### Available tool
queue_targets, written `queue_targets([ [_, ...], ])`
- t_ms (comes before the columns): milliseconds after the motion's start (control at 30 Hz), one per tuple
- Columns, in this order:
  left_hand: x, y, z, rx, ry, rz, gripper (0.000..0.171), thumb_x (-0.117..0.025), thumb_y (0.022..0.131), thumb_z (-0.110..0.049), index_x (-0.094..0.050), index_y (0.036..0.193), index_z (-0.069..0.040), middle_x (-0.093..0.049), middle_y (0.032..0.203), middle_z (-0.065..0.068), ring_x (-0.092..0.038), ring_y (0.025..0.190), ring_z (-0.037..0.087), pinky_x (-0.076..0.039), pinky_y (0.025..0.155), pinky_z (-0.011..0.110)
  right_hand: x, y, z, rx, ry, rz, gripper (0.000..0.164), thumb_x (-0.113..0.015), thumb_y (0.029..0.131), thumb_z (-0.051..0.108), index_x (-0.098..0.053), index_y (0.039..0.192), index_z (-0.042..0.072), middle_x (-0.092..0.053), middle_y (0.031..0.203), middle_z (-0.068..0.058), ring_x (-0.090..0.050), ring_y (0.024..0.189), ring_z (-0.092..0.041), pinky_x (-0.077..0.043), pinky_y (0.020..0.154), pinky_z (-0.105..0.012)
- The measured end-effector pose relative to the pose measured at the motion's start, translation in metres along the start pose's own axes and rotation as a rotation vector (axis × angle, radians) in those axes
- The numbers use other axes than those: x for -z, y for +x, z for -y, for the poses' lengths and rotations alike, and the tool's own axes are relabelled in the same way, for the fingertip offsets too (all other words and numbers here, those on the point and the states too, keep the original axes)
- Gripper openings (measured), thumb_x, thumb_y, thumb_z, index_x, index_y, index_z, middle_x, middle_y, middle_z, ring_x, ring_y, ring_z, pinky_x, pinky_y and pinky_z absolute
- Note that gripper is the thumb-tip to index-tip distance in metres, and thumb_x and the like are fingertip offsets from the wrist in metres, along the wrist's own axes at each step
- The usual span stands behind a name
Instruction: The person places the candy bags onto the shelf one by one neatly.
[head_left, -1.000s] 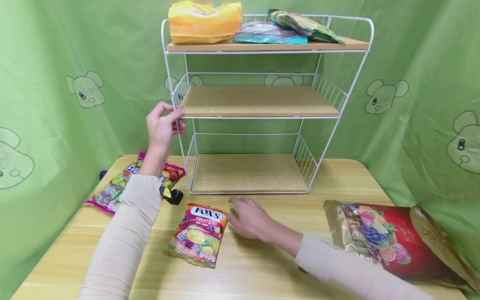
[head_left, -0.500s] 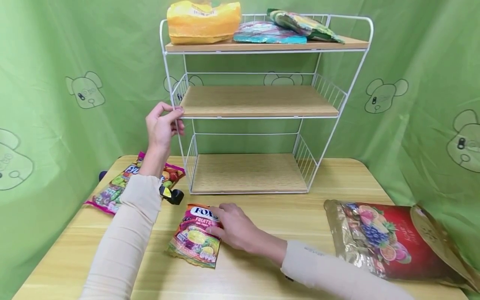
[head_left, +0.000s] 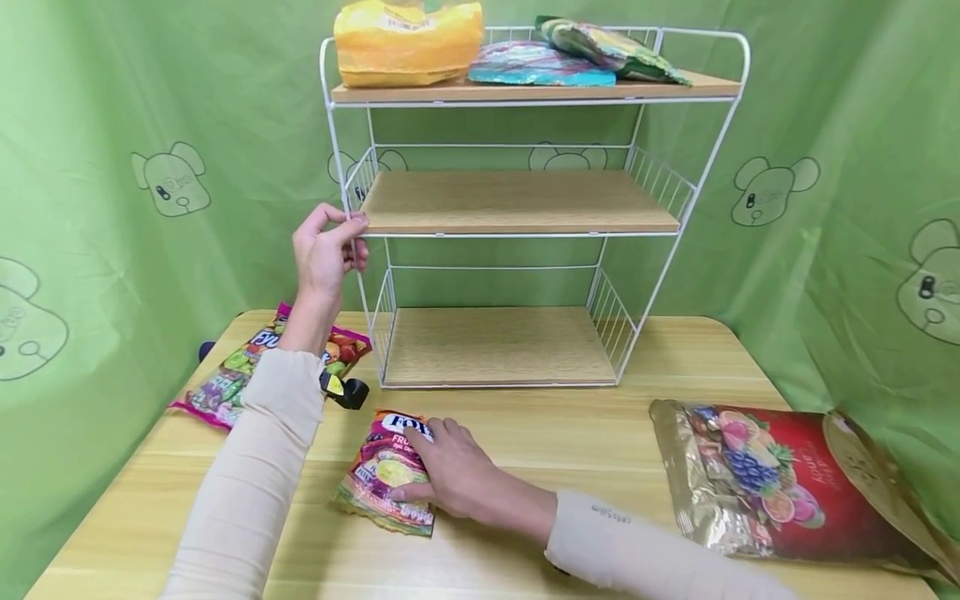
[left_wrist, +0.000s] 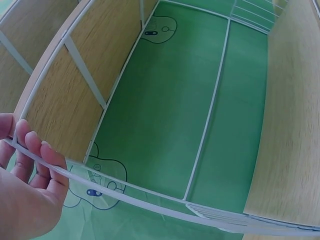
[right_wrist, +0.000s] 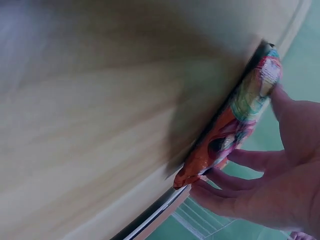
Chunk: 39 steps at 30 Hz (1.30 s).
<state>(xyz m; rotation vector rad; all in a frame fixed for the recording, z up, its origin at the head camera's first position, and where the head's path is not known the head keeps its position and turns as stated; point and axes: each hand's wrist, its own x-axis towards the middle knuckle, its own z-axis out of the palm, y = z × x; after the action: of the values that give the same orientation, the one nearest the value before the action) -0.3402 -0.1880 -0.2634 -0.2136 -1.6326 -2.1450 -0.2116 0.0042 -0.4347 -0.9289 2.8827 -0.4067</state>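
My left hand (head_left: pixel 321 258) grips the front left upright of a white wire rack (head_left: pixel 517 236) at its middle board. In the left wrist view, the fingers (left_wrist: pixel 54 170) curl round the white rod. My right hand (head_left: pixel 465 477) lies over the right side of an orange and purple Fox's candy bag (head_left: pixel 375 479), which is flat on the table. Seen from the right wrist, the thumb and fingertips touch the bag (right_wrist: pixel 240 112) with the fingers spread rather than closed round it. The hand hides part of the bag's printed front.
A Fyu-lettered candy bag (head_left: pixel 232 367) lies behind the left forearm. On the right is a large red and gold candy bag (head_left: pixel 795 483). The rack's top board holds a yellow bag (head_left: pixel 408 46), a blue bag (head_left: pixel 532 67) and a green bag (head_left: pixel 607 50). Green cloth surrounds the table (head_left: pixel 540 558).
My right hand has moved left and toward me, from beside the Fox's candy bag to over its right part. My left hand keeps its grip on the rack. The bag stays about where it was.
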Motion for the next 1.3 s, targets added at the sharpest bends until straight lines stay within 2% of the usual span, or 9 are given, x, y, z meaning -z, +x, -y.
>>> queue_targets([
  [533,0.0,0.0,0.0,0.008,0.003,0.006,0.014,-0.063,0.094,-0.002,-0.058,0.084,-0.01,-0.069,0.082,0.003,-0.054,0.051,0.012,-0.049,0.045,0.023,0.008,-0.002,-0.009,-0.004,0.018,0.039,0.085,-0.069,0.086,0.063,-0.041,0.154,0.021,-0.043,0.156,-0.018,-0.041,0.145,-0.037,-0.032,0.123,-0.053],
  [700,0.003,0.001,-0.001,0.018,-0.013,0.04,0.014,-0.064,0.094,-0.001,-0.059,0.084,-0.009,-0.07,0.083,0.004,-0.058,0.053,0.012,-0.053,0.047,0.024,0.013,-0.003,-0.015,-0.035,0.042,0.052,0.085,-0.074,0.084,0.059,-0.042,0.154,0.023,-0.042,0.158,-0.016,-0.04,0.145,-0.036,-0.031,0.124,-0.052],
  [1000,0.009,0.002,-0.005,0.044,-0.034,0.087,0.014,-0.066,0.094,0.001,-0.06,0.084,-0.008,-0.073,0.083,0.006,-0.066,0.055,0.015,-0.058,0.05,0.027,0.016,-0.004,-0.02,-0.051,0.074,0.075,0.084,-0.075,0.084,0.057,-0.043,0.154,0.025,-0.039,0.159,-0.016,-0.037,0.148,-0.035,-0.027,0.125,-0.054],
  [1300,0.01,0.003,-0.007,0.047,-0.027,0.098,0.013,-0.066,0.094,0.002,-0.061,0.085,-0.007,-0.073,0.082,0.007,-0.067,0.056,0.016,-0.06,0.051,0.028,0.028,-0.005,-0.041,-0.113,0.105,0.117,0.082,-0.082,0.082,0.046,-0.045,0.153,0.025,-0.04,0.16,-0.016,-0.037,0.147,-0.036,-0.026,0.124,-0.056],
])
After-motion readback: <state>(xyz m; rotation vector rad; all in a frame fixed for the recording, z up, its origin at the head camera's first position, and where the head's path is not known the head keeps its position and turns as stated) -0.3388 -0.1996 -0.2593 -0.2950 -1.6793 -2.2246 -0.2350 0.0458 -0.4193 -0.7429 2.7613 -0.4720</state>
